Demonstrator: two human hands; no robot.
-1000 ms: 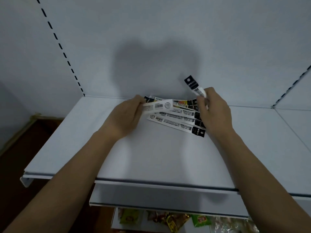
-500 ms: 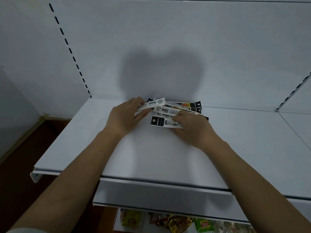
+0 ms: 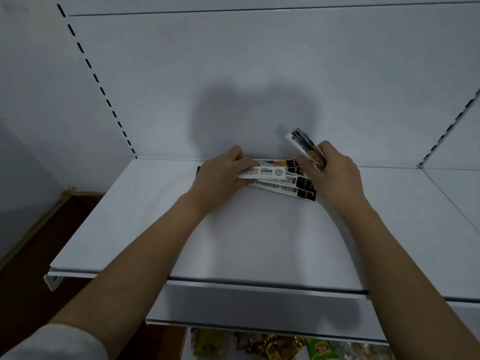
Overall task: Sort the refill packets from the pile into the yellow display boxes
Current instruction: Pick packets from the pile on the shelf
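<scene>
1. A fan of long white-and-black refill packets [image 3: 283, 181] is held down on the white metal shelf [image 3: 135, 216] by the left hand [image 3: 220, 175].
2. One packet [image 3: 301, 142], seemingly blurred, is gripped by the right hand [image 3: 332, 172].
3. Picking is under way; yellow boxes, unseen, must be found next.

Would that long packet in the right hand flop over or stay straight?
Probably mostly straight: the packet sticks up from the right hand without drooping. It looks thin and flat, so likely light. Its printed wrapper may be slippery, though blur hides detail.
</scene>
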